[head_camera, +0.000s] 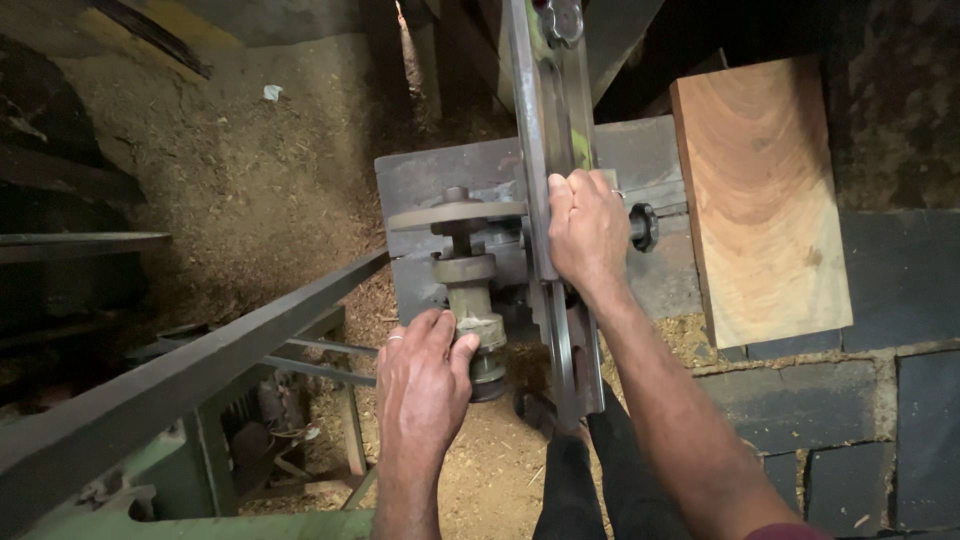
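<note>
Down among the sawdust, a person's two hands work on a heavy sawing machine. At about six o'clock the left hand (425, 365) — a ring on one finger — is wrapped around the lower end of an upright metal spindle (470, 295), fingers curled against its worn, stepped collar. Just to the right, near centre, the right hand (585, 235) is clenched around a long steel blade guide bar (545, 120) that runs from twelve o'clock down to about six, gripping it where it crosses the grey metal table (430, 175). A black knob (643, 227) sits just beside that hand's knuckles. At two o'clock a reddish wooden block (765, 200) lies on the stone ledge, apart from both hands. A dark steel beam (190, 375) slants away toward eight o'clock — sawdust (250, 170) covers the floor behind it.
</note>
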